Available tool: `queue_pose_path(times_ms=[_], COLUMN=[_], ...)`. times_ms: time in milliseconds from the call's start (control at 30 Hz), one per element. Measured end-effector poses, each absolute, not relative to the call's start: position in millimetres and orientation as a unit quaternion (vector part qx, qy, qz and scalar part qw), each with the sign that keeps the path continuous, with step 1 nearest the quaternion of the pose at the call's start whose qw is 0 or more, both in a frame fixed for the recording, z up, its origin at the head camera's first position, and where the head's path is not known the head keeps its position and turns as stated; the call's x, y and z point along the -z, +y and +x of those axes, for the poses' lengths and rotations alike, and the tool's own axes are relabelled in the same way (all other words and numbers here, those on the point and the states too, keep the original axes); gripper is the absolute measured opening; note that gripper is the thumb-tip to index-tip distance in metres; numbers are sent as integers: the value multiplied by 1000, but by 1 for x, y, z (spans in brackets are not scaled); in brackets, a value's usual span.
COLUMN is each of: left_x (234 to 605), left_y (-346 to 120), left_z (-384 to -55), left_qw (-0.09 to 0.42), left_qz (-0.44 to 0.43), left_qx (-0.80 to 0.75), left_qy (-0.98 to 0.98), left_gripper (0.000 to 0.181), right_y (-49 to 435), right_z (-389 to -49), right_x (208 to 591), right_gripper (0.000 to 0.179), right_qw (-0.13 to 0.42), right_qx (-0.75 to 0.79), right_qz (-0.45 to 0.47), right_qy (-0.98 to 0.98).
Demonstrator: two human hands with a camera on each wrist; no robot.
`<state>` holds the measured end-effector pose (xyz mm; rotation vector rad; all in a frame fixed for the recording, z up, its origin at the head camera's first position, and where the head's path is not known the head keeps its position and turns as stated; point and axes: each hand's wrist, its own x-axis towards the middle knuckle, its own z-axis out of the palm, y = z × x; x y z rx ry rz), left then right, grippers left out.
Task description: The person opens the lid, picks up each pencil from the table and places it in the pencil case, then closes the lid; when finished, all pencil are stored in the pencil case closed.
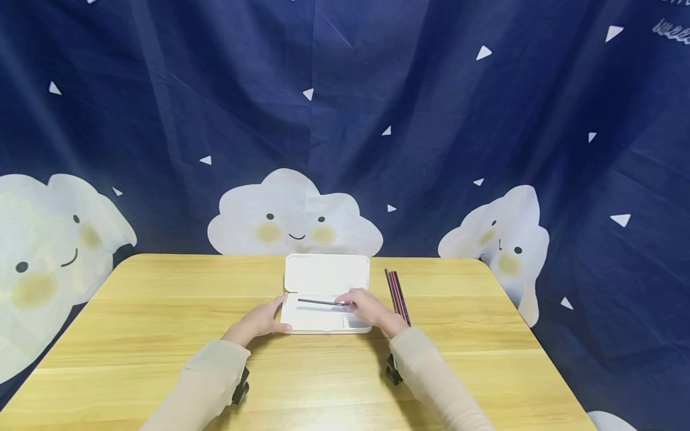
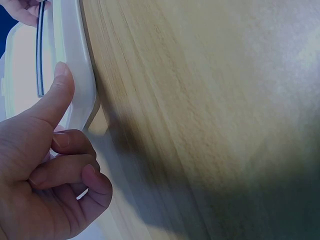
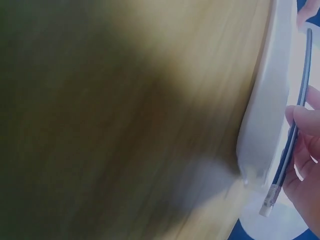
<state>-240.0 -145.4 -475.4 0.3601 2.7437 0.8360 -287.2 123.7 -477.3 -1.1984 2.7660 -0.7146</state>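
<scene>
A white pencil case (image 1: 312, 323) lies with its lid (image 1: 327, 272) raised at the back. My left hand (image 1: 261, 320) grips the case's left end, its thumb (image 2: 61, 87) over the front rim and the other fingers curled by the corner. Between thumb and fingers, my right hand (image 1: 369, 308) pinches a dark striped pencil (image 1: 318, 301) with a white eraser end (image 3: 267, 204). The pencil runs lengthwise over the inside of the case, its far end towards the left hand.
Several black and red pencils (image 1: 396, 290) lie side by side on the wooden table (image 1: 162, 335), just right of the case and partly behind the right wrist. A dark blue curtain (image 1: 345, 120) with cloud faces hangs behind the table.
</scene>
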Motion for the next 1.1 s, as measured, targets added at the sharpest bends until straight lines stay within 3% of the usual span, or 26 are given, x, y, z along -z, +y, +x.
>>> queue_pose_path(times_ms=[233, 1100], left_x=[478, 476], left_y=[-146, -145], left_z=[-241, -240], left_qw=[123, 122], left_qz=[121, 117], left_qx=[-283, -289], left_qy=[944, 942], left_gripper=[82, 82], right_y=[113, 97], right_z=[-288, -285], right_x=[480, 485], right_gripper=[37, 26], right_qw=[5, 58], right_qx=[192, 249], right_qz=[-417, -385], right_qy=[888, 887])
